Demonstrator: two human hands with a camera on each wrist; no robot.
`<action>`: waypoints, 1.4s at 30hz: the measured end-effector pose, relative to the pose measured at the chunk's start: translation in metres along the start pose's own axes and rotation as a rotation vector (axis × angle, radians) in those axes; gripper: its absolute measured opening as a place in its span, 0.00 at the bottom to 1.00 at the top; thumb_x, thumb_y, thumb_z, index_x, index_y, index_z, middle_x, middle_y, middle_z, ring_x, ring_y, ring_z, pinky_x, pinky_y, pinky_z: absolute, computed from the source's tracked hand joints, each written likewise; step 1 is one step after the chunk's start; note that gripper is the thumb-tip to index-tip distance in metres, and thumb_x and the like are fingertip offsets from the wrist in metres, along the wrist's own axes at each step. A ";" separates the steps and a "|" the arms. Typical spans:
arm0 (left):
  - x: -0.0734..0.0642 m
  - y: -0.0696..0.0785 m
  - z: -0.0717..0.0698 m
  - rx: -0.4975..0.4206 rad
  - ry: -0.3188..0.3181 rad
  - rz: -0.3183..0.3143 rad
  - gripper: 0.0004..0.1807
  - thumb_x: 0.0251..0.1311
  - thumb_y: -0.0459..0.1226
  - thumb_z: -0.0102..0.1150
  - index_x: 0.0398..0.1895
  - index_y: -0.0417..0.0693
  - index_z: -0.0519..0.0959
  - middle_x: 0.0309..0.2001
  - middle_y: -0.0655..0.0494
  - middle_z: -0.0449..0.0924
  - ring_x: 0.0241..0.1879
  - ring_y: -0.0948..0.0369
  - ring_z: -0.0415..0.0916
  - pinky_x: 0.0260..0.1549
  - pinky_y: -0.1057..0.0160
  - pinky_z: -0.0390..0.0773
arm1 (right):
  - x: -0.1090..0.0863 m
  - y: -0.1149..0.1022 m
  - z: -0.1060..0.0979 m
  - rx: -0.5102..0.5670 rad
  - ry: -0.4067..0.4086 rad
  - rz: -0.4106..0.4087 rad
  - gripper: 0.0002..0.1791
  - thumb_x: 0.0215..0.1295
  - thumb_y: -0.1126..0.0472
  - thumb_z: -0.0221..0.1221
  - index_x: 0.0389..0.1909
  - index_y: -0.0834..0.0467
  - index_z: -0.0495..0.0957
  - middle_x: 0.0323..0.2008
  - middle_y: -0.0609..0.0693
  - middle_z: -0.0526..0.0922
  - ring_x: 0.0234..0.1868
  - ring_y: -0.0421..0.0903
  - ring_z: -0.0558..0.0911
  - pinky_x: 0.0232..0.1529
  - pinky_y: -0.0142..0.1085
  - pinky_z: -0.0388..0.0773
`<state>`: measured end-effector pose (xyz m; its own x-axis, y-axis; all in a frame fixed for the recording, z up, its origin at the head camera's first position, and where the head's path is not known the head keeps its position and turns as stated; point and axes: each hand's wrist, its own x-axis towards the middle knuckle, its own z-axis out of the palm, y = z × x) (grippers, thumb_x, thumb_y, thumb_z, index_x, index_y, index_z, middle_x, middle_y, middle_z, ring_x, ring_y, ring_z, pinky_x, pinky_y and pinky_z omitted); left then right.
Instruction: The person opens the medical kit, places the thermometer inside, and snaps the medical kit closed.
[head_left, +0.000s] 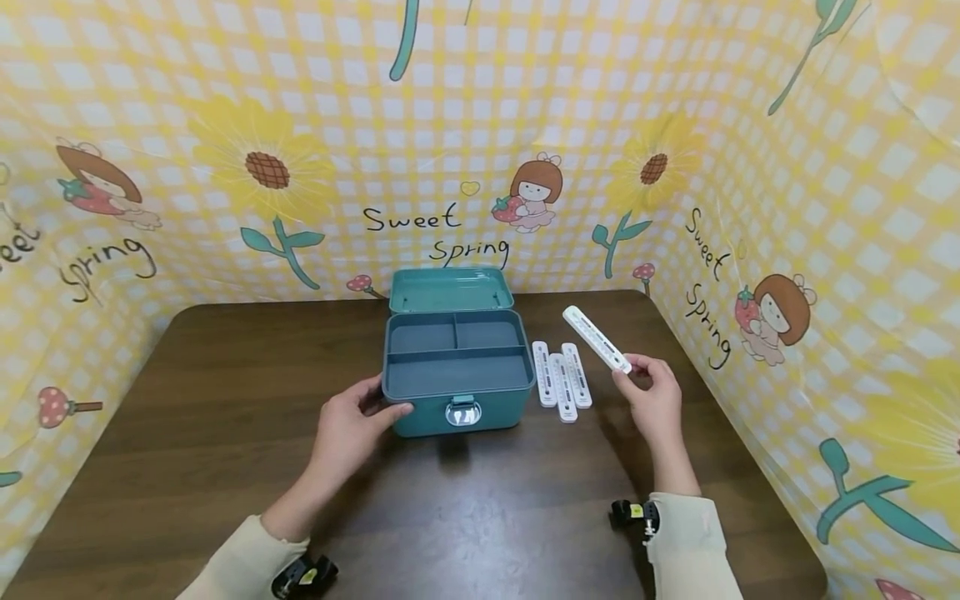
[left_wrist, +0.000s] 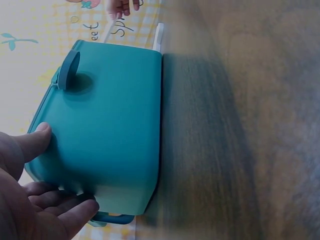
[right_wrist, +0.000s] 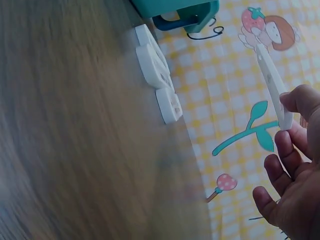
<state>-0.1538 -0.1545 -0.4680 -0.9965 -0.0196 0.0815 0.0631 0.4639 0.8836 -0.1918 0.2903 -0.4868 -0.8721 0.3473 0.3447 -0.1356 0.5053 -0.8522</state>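
Observation:
A teal lidded storage box (head_left: 495,412) stands on the table with its lid (head_left: 450,290) tipped back. Its grey upper tray (head_left: 457,372) has three compartments, with nothing visible in them. My left hand (head_left: 352,421) grips the box's front left corner, thumb on the front face and fingers along the side. To the right of the box, my right hand (head_left: 654,400) pinches one end of a slim white test cassette (head_left: 597,339) between thumb and fingers. That cassette slants up and leftward above the table; its other fingers spread loosely in the right wrist view.
Three more white cassettes (head_left: 564,387) lie side by side on the table, close against the box's right side. A clear latch (head_left: 463,411) hangs on the box front. Yellow checked cloth (head_left: 337,150) surrounds the brown wooden table (head_left: 247,375) at the back and sides.

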 end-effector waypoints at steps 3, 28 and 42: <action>0.000 0.001 0.000 -0.004 0.000 0.002 0.43 0.55 0.58 0.73 0.69 0.45 0.75 0.62 0.45 0.81 0.57 0.51 0.83 0.52 0.52 0.84 | 0.005 -0.005 -0.004 -0.016 -0.035 -0.038 0.16 0.60 0.65 0.71 0.49 0.64 0.84 0.44 0.59 0.80 0.48 0.53 0.77 0.50 0.40 0.72; -0.002 0.004 -0.003 0.008 0.005 0.012 0.40 0.56 0.55 0.74 0.68 0.45 0.77 0.62 0.46 0.81 0.57 0.51 0.83 0.52 0.52 0.84 | 0.029 -0.071 -0.032 -0.050 -0.411 -0.335 0.15 0.64 0.72 0.67 0.52 0.69 0.82 0.48 0.62 0.82 0.48 0.52 0.77 0.50 0.24 0.71; -0.002 0.005 -0.003 0.005 0.009 0.016 0.38 0.56 0.53 0.75 0.67 0.45 0.77 0.62 0.46 0.82 0.56 0.52 0.84 0.52 0.52 0.84 | 0.057 -0.082 0.003 -0.121 -0.669 -0.443 0.12 0.65 0.61 0.70 0.49 0.51 0.85 0.48 0.45 0.83 0.53 0.44 0.76 0.58 0.40 0.72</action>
<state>-0.1510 -0.1551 -0.4625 -0.9948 -0.0199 0.1002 0.0792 0.4690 0.8796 -0.2320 0.2666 -0.3983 -0.8508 -0.4319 0.2993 -0.5162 0.5805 -0.6297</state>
